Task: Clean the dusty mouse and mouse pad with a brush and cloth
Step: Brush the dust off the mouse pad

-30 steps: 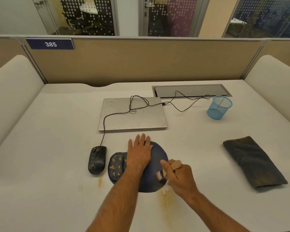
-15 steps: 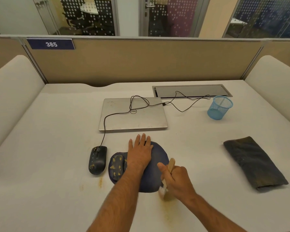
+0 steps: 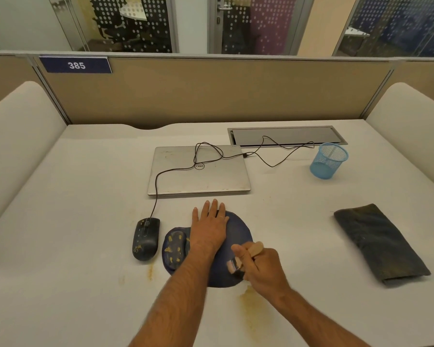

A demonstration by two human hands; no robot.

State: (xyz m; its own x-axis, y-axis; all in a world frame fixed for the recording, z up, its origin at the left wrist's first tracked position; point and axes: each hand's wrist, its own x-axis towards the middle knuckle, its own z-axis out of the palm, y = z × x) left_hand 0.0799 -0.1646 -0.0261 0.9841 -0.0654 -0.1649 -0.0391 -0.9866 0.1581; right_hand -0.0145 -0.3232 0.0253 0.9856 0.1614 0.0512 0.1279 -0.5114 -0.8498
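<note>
My left hand [image 3: 211,227] lies flat on the dark blue mouse pad [image 3: 238,229], fingers straight and slightly spread, pressing the soft rounded mat against the pale, matte table [image 3: 85,196]. The pad's raised wrist rest [image 3: 174,247], an oval cushion at its left end, is flecked with yellowish crumbs of dust. My right hand [image 3: 262,267] is curled around the light wooden handle of a small brush [image 3: 244,257], thumb on top, with the bristle end down on the near right part of the pad. Just left of the pad sits the black mouse [image 3: 145,239], smooth and domed, also spotted with yellow grit, its thin cable [image 3: 158,181] looping over a closed silver laptop [image 3: 198,171]. Well off to the right lies a folded dark cloth [image 3: 380,244], coarse and dusty-looking. A blue wire-mesh cup [image 3: 327,160] stands beyond it. Yellowish powder stains [image 3: 251,299] mark the table just below the pad.
</note>
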